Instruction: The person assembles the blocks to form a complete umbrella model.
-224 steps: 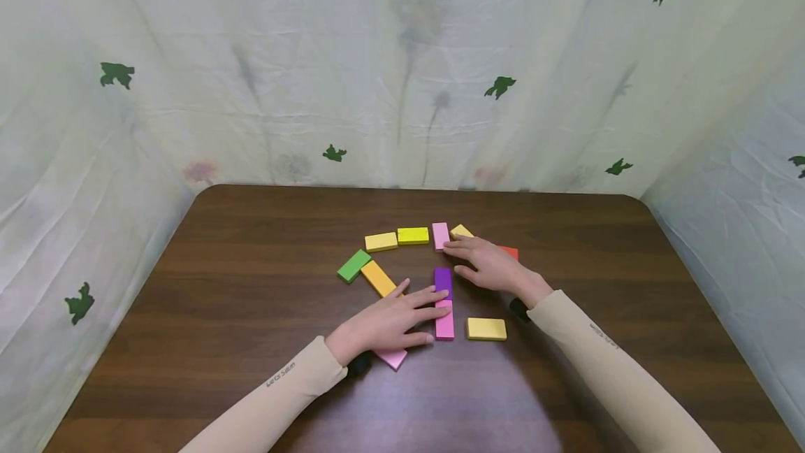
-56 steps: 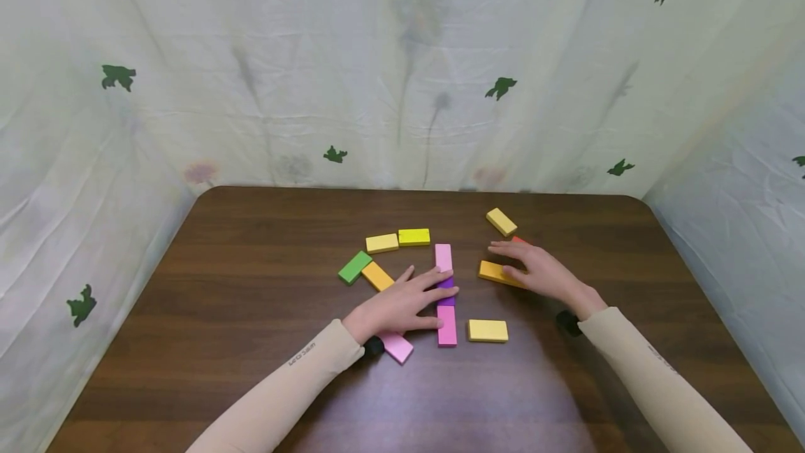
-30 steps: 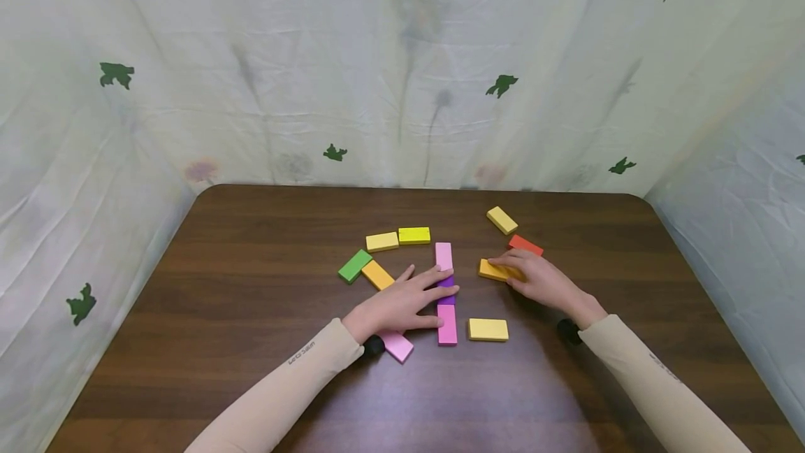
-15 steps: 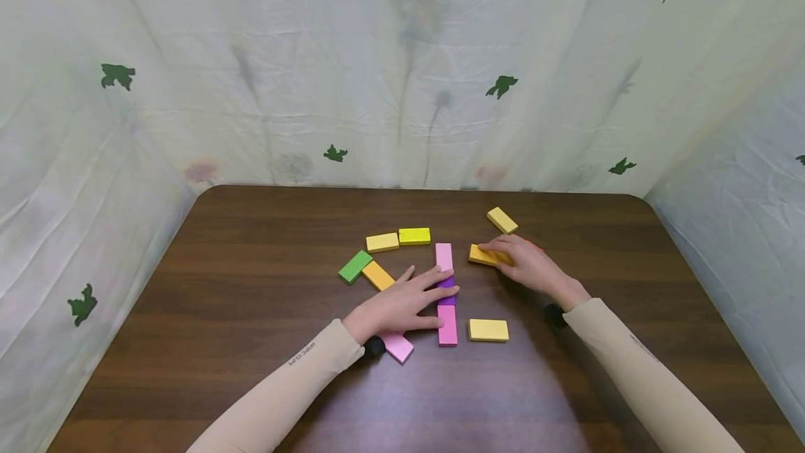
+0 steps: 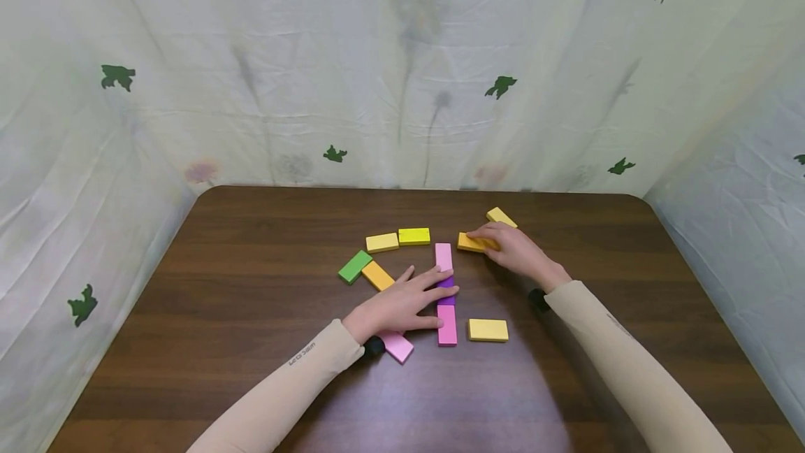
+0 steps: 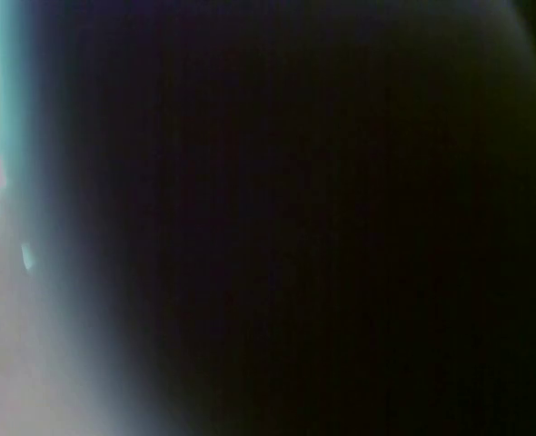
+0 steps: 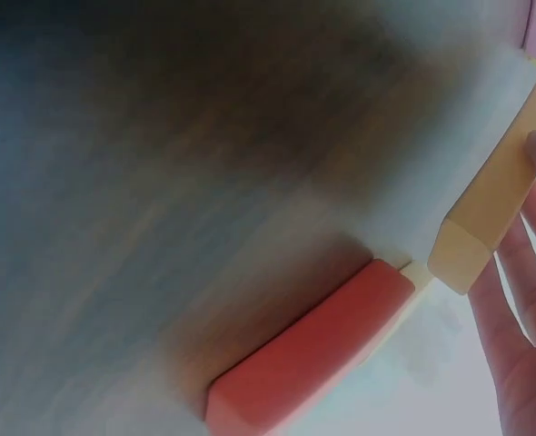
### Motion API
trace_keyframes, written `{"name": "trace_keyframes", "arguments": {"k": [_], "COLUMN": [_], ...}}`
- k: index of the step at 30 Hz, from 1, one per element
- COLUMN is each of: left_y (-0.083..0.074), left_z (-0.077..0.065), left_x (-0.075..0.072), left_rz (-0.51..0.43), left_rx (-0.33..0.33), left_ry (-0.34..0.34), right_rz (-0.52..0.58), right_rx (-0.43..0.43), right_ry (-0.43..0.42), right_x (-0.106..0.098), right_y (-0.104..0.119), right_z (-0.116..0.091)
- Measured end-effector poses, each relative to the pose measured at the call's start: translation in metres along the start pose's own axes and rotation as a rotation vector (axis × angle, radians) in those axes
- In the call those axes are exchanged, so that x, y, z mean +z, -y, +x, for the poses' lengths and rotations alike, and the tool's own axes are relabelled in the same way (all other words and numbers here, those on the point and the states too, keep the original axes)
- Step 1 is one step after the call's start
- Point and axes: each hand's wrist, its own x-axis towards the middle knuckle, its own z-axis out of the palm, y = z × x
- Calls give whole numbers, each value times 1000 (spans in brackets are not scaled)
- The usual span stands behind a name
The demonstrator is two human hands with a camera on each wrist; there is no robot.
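Note:
My right hand pinches an orange block between thumb and fingers, just right of a column's far end. The right wrist view shows the same orange block at my fingertips. My left hand lies with fingers spread over the column, fingertips on its blocks. That column runs from a light pink block through a purple block, partly covered, to a pink block. A red block shows in the right wrist view; my right hand hides it in the head view. The left wrist view is almost wholly dark.
Left of the column, a bright yellow block, a pale yellow block, a green block and an orange-yellow block form a bent line. A light pink block pokes out below my left wrist. Other pale yellow blocks lie rightward on the brown table.
My right hand has carried the orange block leftward and farther back. Since the earliest frame, the light pink block has joined the column and a pale yellow block has shifted right. My left hand stays put lately.

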Motion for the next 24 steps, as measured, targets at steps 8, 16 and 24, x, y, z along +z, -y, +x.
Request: {"name": "trace_keyframes", "arguments": {"k": [8, 16, 24], "left_y": [0, 0, 0], "left_z": [0, 0, 0], "left_x": [0, 0, 0], "left_rz": [-2, -1, -5], "left_rx": [1, 3, 7], "left_ry": [1, 2, 0], "right_rz": [-9, -22, -18], "right_rx": [-7, -37, -16], "right_ry": [0, 8, 32], "right_x": [3, 6, 10], "right_y": [-1, 0, 2], "right_z": [13, 24, 30]}}
